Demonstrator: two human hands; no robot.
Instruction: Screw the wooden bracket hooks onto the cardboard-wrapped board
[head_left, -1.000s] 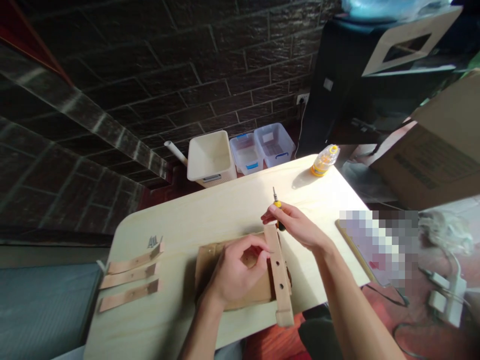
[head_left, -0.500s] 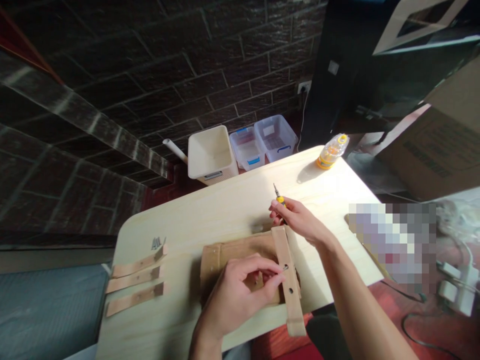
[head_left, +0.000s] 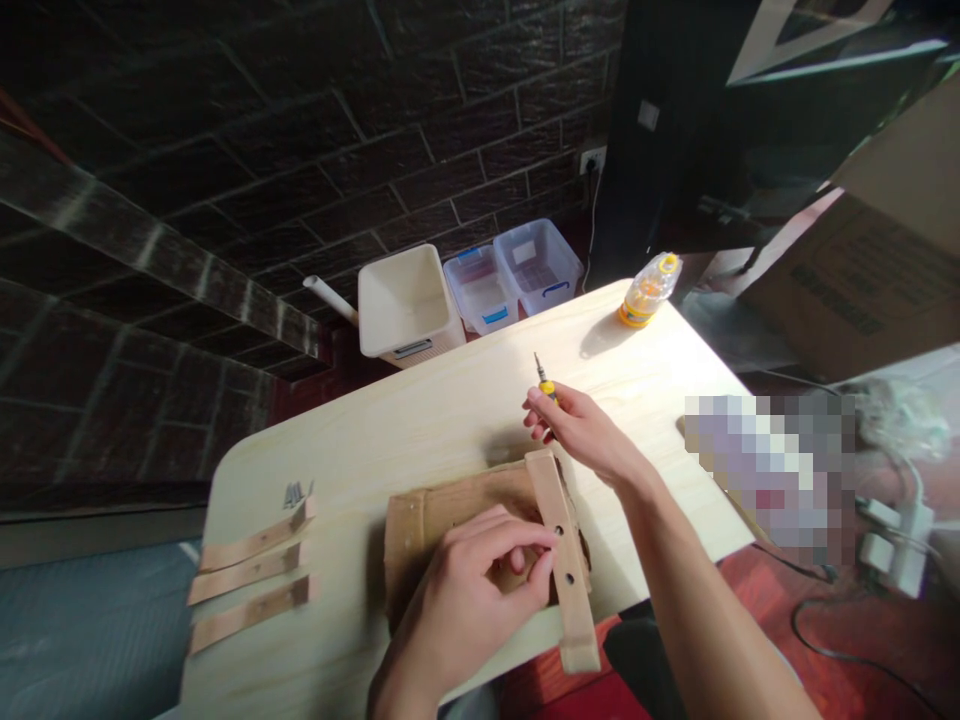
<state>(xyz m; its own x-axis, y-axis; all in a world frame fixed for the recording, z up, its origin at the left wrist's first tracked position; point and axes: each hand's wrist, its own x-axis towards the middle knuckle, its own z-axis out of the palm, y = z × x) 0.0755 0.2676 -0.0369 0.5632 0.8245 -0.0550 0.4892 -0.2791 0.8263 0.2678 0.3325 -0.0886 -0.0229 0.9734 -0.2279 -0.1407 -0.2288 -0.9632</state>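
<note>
My right hand is closed around a screwdriver with a yellow and dark handle, its metal bit pointing up and away from me. Thumb and fingertips of my left hand are pinched together beside the upper hole of a pale wooden bar. Whatever they pinch is too small to name. The bar has two dark holes and lies across the right end of a brown cardboard box; its near end sticks out past the table edge. My left hand covers part of the box.
Three wooden strips lie on the left of the table, with several small dark screws above them. A bottle with a yellow cap stands at the far right corner. Plastic bins stand beyond the far edge.
The whole view has shifted slightly, so everything sits a bit further left. A small metallic glint at my left fingertips shows less now. Both hands otherwise keep their grips.
</note>
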